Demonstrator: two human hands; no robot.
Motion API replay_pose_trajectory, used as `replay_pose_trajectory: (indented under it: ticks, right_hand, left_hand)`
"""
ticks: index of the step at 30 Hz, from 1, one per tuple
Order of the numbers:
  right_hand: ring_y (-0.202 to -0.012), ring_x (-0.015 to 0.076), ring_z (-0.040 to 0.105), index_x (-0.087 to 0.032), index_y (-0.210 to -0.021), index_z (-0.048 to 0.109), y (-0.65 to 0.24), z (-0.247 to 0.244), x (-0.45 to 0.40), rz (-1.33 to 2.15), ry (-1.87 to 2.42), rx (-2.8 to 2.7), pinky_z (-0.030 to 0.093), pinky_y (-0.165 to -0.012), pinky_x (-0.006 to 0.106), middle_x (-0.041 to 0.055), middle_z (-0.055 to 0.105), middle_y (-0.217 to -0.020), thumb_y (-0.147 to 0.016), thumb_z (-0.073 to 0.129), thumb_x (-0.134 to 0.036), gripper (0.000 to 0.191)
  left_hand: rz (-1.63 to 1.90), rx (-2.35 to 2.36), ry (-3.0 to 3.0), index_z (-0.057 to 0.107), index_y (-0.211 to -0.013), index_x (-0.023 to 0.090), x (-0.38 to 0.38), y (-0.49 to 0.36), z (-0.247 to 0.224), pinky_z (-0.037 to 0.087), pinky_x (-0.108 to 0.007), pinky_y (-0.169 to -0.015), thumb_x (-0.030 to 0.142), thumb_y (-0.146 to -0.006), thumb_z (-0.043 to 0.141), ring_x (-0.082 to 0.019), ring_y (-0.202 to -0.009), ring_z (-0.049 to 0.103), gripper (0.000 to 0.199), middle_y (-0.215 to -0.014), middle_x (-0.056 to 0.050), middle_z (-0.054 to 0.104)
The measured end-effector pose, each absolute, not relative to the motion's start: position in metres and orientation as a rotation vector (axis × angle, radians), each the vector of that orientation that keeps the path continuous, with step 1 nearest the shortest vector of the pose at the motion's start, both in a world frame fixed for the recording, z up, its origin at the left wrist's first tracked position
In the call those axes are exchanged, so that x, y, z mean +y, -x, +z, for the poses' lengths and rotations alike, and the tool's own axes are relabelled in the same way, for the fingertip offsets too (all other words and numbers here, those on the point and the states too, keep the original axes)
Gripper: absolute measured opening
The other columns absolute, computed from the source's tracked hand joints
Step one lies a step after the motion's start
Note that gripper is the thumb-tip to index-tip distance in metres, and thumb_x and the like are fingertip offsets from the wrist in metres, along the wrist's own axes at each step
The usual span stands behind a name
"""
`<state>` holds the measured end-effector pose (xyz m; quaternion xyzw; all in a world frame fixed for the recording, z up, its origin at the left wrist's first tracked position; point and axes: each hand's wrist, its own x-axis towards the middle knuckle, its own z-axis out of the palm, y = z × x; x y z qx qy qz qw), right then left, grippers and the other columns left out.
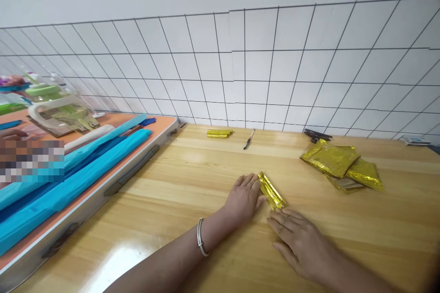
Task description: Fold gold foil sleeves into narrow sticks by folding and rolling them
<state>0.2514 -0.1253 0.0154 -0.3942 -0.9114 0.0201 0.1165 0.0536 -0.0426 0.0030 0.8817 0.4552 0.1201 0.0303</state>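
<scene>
A narrow, shiny gold foil strip (271, 190), which looks folded, lies slantwise on the wooden table (192, 183). At its upper left end rests my left hand (243, 197), its fingertips touching the foil and its thumb out to the side. My right hand (299, 238) lies low over the table with fingers stretched out, their tips at the strip's lower right end. Neither hand is wrapped around the foil. A silver bangle (201, 237) circles my left wrist.
Flat gold foil packets (333, 160) lie in a pile at right, with a black stapler-like object (318, 135) behind. Smaller gold foil pieces (219, 133) and a pen (249, 139) sit near the tiled wall. An orange-topped table (165, 122) at left bears blue rolled material (103, 165) and a person's hand (12, 134).
</scene>
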Motion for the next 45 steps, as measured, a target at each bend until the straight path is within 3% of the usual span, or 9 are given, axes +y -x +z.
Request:
replay_pose_trajectory:
  ticks: [5, 10, 12, 17, 22, 26, 31, 37, 45]
  right_hand:
    - [-0.118, 0.0234, 0.049, -0.023, -0.126, 0.053, -0.258, 0.019, -0.122, 0.178, 1.093, -2.703, 0.038, -0.102, 0.042, 0.0060, 0.054, -0.127, -0.084, 0.049, -0.031, 0.042]
    - [-0.109, 0.0155, 0.056, -0.026, -0.121, 0.056, -0.286, 0.018, -0.099, 0.301, 1.070, -2.608, 0.045, -0.095, 0.030, 0.0027, 0.060, -0.120, -0.088, 0.043, -0.027, 0.035]
    - [-0.107, 0.0165, 0.057, -0.024, -0.119, 0.058, -0.300, 0.018, -0.082, 0.213, 1.192, -2.510, 0.046, -0.093, 0.032, 0.0036, 0.061, -0.119, -0.088, 0.041, -0.025, 0.035]
    - [-0.113, 0.0198, 0.053, -0.020, -0.130, 0.047, -0.318, 0.017, -0.027, -0.018, 1.382, -2.486, 0.044, -0.096, 0.037, 0.0065, 0.053, -0.129, -0.085, 0.040, -0.019, 0.045]
    - [-0.120, 0.0180, 0.046, -0.019, -0.133, 0.042, -0.315, 0.001, 0.027, 0.002, 1.282, -2.490, 0.038, -0.101, 0.039, 0.0071, 0.049, -0.133, -0.083, 0.039, -0.015, 0.051]
    - [-0.120, 0.0178, 0.047, -0.020, -0.130, 0.047, -0.310, -0.014, 0.046, 0.075, 1.158, -2.514, 0.039, -0.100, 0.040, 0.0064, 0.051, -0.130, -0.082, 0.038, -0.011, 0.049]
    - [-0.122, 0.0193, 0.045, -0.019, -0.125, 0.053, -0.310, -0.017, 0.043, 0.090, 1.142, -2.548, 0.038, -0.101, 0.041, 0.0066, 0.052, -0.129, -0.083, 0.039, -0.015, 0.044]
    - [-0.122, 0.0185, 0.045, -0.018, -0.124, 0.054, -0.307, -0.016, 0.040, 0.085, 1.173, -2.530, 0.036, -0.103, 0.039, 0.0061, 0.052, -0.130, -0.084, 0.040, -0.018, 0.042]
    - [-0.122, 0.0185, 0.045, -0.016, -0.124, 0.053, -0.303, -0.014, 0.030, -0.020, 1.213, -2.598, 0.037, -0.102, 0.038, 0.0079, 0.051, -0.131, -0.087, 0.036, -0.020, 0.041]
  left_hand:
    - [0.393, 1.429, -2.750, 0.028, -0.134, 0.005, -0.037, -0.075, -0.007, 0.017, -0.045, -0.108, 0.049, -0.089, 0.034, -0.026, -0.134, 0.023, 0.063, -0.139, -0.021, 0.034]
    - [0.327, 1.051, -2.826, 0.020, -0.139, 0.013, -0.009, -0.063, -0.001, 0.019, -0.043, -0.108, 0.052, -0.088, 0.035, -0.025, -0.136, 0.018, 0.066, -0.144, -0.013, 0.029]
    - [0.229, 0.847, -2.867, 0.016, -0.141, 0.017, 0.012, -0.055, 0.006, 0.020, -0.042, -0.107, 0.051, -0.086, 0.040, -0.024, -0.136, 0.016, 0.069, -0.144, -0.011, 0.030]
    - [-0.007, 0.640, -2.961, 0.033, -0.135, 0.030, 0.065, -0.052, 0.023, 0.021, -0.043, -0.106, 0.040, -0.082, 0.052, -0.024, -0.137, 0.015, 0.056, -0.141, -0.002, 0.037]
    - [-0.039, 0.619, -3.083, 0.049, -0.121, 0.038, 0.092, -0.065, 0.036, 0.027, -0.040, -0.103, 0.020, -0.076, 0.058, -0.025, -0.135, 0.022, 0.049, -0.142, 0.003, 0.036]
    - [0.021, 0.567, -3.125, 0.053, -0.118, 0.036, 0.103, -0.070, 0.037, 0.030, -0.037, -0.101, 0.011, -0.076, 0.052, -0.022, -0.134, 0.026, 0.050, -0.141, 0.004, 0.038]
    - [0.172, 0.708, -3.049, 0.054, -0.117, 0.027, 0.097, -0.063, 0.029, 0.034, -0.033, -0.099, 0.003, -0.074, 0.047, -0.019, -0.129, 0.035, 0.050, -0.137, -0.001, 0.043]
    - [0.518, 1.004, -2.758, 0.053, -0.118, 0.021, 0.047, -0.044, 0.026, 0.043, -0.030, -0.093, 0.017, -0.088, 0.038, -0.016, -0.107, 0.054, 0.034, -0.116, -0.006, 0.059]
    - [0.592, 1.060, -2.574, 0.047, -0.126, 0.023, 0.030, -0.026, 0.002, 0.042, -0.033, -0.098, 0.022, -0.086, 0.043, -0.017, -0.111, 0.053, 0.040, -0.123, -0.004, 0.056]
